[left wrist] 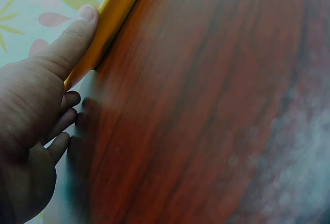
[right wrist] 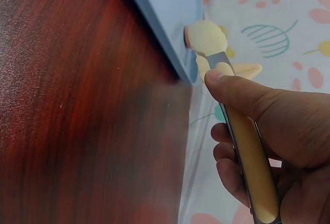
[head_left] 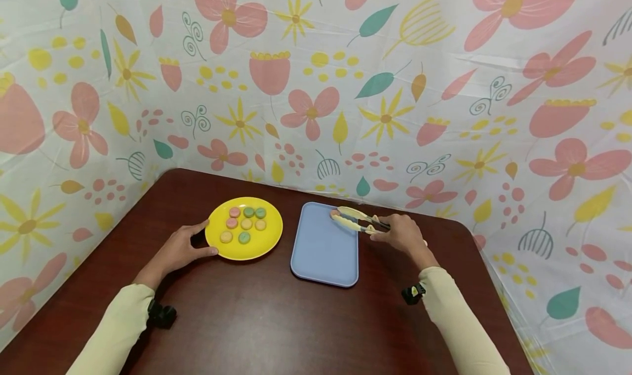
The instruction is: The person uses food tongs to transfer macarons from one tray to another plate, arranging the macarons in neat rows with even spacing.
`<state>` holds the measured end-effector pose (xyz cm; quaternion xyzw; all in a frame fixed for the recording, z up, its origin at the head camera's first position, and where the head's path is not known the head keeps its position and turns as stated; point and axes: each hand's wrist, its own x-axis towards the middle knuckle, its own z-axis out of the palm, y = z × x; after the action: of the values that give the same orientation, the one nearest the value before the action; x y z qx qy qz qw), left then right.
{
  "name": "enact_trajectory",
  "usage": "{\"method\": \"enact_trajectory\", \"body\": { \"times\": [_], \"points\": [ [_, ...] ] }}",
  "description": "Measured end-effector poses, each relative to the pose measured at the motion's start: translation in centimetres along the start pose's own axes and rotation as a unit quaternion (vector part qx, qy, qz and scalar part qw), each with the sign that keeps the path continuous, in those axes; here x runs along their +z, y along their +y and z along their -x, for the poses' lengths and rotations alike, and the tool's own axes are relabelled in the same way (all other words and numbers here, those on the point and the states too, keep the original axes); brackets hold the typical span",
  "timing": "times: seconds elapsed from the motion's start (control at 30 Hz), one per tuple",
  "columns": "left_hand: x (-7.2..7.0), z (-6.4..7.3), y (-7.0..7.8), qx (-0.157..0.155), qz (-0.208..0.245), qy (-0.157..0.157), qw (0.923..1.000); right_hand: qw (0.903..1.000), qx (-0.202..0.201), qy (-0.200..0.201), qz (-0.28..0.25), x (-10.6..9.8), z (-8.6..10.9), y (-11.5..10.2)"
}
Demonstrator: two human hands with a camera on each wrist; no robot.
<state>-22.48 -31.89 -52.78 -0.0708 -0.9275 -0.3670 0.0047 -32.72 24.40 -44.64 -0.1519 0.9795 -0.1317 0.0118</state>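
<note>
My left hand holds the left side of a round yellow plate, with the thumb and fingers spread along its rim. Several small macarons in pink, green and pale orange lie on that plate. Cream-coloured tongs with metal arms are gripped in my right hand. Their tips reach over the far right corner of a blue rectangular tray. Between the tips sits a pinkish-orange macaron, mostly hidden by the tongs; whether it touches the tray I cannot tell.
The dark brown wooden table carries the plate on the left and the tray to its right, with a gap between them. A flower-patterned white sheet rises behind the table and along both sides.
</note>
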Motion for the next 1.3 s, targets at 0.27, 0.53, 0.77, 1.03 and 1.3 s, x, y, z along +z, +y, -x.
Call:
{"method": "enact_trajectory", "body": {
  "times": [0.27,0.53,0.77,1.03,1.3],
  "points": [
    [-0.1,0.0,0.0,0.005,0.002,0.003,1.0000,0.9999,0.008,-0.010,-0.007,0.5,-0.4,0.0],
    [0.0,0.0,0.0,-0.002,-0.003,0.000,1.0000,0.9998,0.014,-0.013,-0.005,0.6,-0.3,-0.2],
    [-0.1,0.1,0.1,-0.009,-0.006,0.000,0.9999,0.9998,0.013,-0.013,-0.003,0.7,-0.3,-0.2],
    [-0.2,0.2,0.2,-0.016,-0.007,0.000,0.9998,0.9998,0.012,-0.013,-0.006,0.6,-0.1,0.0],
    [-0.1,0.1,0.1,-0.014,-0.008,-0.003,0.9999,0.9999,0.008,-0.006,0.001,-0.1,0.6,0.1]
  ]
}}
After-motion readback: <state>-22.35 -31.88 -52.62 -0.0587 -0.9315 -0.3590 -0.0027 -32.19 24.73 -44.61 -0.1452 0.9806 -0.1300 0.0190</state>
